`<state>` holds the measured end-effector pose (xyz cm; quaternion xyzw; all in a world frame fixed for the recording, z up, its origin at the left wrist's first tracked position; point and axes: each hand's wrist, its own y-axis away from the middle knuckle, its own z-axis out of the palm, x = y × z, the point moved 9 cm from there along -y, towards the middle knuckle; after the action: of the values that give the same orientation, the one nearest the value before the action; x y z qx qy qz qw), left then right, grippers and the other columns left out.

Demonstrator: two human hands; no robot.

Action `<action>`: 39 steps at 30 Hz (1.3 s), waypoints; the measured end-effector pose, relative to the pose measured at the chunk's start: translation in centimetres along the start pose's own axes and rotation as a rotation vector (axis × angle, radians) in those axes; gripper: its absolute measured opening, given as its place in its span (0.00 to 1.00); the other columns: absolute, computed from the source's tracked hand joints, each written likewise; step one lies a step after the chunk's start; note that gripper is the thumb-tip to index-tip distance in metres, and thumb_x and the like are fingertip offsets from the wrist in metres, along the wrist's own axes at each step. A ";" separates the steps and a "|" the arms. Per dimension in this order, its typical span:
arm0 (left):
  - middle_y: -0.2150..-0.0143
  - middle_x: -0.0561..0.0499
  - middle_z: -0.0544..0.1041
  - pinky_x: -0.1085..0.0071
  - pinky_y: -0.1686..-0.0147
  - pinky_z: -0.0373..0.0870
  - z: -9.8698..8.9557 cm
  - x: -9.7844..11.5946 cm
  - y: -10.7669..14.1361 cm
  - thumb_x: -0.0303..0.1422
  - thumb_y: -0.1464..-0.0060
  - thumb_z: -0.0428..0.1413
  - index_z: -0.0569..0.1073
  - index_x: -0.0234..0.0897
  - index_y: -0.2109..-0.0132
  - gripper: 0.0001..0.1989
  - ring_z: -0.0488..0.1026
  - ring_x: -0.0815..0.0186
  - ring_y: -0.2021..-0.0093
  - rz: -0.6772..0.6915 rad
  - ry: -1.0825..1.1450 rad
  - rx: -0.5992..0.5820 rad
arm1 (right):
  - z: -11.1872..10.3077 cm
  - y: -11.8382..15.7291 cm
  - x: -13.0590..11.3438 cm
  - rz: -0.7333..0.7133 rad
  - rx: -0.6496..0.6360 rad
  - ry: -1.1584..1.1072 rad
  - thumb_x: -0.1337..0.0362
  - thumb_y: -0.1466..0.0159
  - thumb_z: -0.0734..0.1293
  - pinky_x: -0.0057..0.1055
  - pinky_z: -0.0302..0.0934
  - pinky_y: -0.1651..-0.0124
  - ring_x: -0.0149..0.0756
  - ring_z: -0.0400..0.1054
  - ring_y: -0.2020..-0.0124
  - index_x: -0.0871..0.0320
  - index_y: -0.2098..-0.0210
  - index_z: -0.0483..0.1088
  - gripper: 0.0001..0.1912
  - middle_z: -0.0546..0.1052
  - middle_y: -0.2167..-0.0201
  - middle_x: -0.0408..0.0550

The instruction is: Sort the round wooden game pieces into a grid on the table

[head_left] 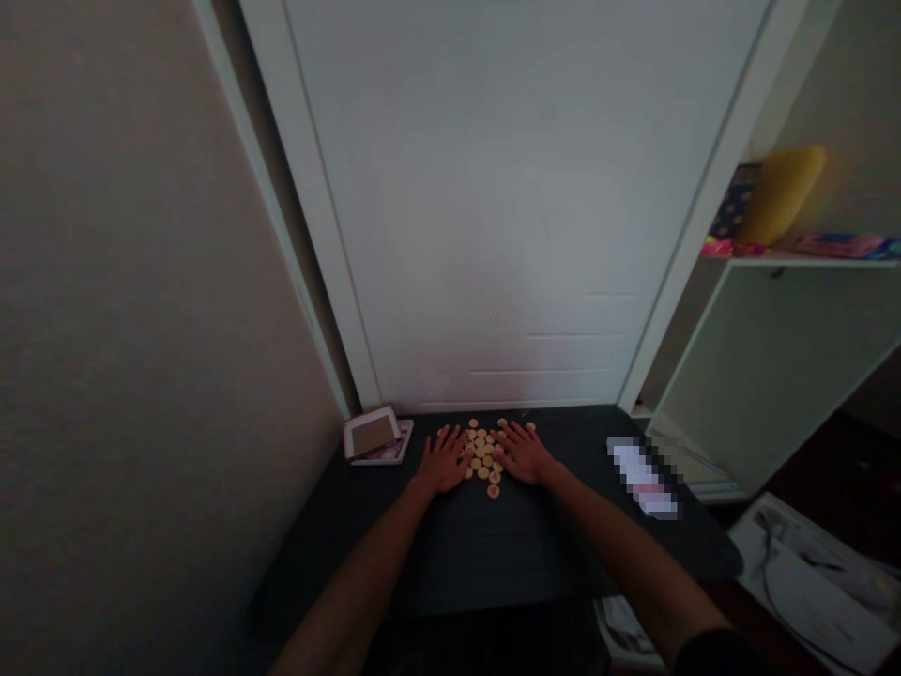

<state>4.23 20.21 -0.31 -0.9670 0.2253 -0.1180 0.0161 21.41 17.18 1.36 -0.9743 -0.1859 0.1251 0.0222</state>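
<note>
Several round, pale wooden discs (pixel 482 461) lie in a loose cluster on the dark table (pixel 485 554); a few carry reddish marks. My left hand (pixel 445 461) rests palm down at the cluster's left side, fingers spread, over some of the discs. On the right side, my right hand (pixel 525 454) is also palm down with its fingers apart, touching discs near its fingertips. One disc (pixel 494 491) sits at the near edge of the group, and others lie just beyond the fingers. Neither hand grips anything. Discs under the palms are hidden.
An open box with its lid (pixel 372 435) lies at the table's back left. A pixelated pale object (pixel 644 479) is on the right side. Behind the table stands a white panel (pixel 493 207); a shelf unit (pixel 781 329) is at the right.
</note>
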 end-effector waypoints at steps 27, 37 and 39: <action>0.27 0.50 0.45 0.50 0.33 0.33 -2.6 7.5 2.9 0.62 0.47 0.44 0.47 0.48 0.30 0.43 0.37 0.53 0.29 0.346 0.006 0.026 | -2.3 6.5 2.1 -0.085 0.203 -0.067 0.39 0.41 0.64 0.50 0.41 0.32 0.52 0.40 0.31 0.49 0.33 0.53 0.42 0.48 0.30 0.48; 0.28 0.53 0.48 0.49 0.34 0.33 -2.2 3.7 -0.1 0.61 0.46 0.44 0.50 0.49 0.31 0.41 0.38 0.49 0.29 0.133 -0.011 0.060 | -1.5 3.0 2.7 0.055 0.092 -0.024 0.36 0.41 0.60 0.48 0.35 0.32 0.52 0.33 0.30 0.49 0.32 0.50 0.44 0.42 0.29 0.46; 0.28 0.55 0.48 0.48 0.34 0.35 -1.6 3.3 -0.7 0.61 0.45 0.42 0.50 0.51 0.31 0.39 0.39 0.49 0.29 0.142 -0.003 0.050 | -1.3 2.0 3.0 0.065 0.094 -0.027 0.36 0.40 0.59 0.49 0.34 0.32 0.53 0.33 0.30 0.48 0.32 0.49 0.43 0.42 0.29 0.45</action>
<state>7.01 19.47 2.05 -0.9480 0.2905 -0.1209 0.0490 25.16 16.39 1.74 -0.9760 -0.1481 0.1473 0.0616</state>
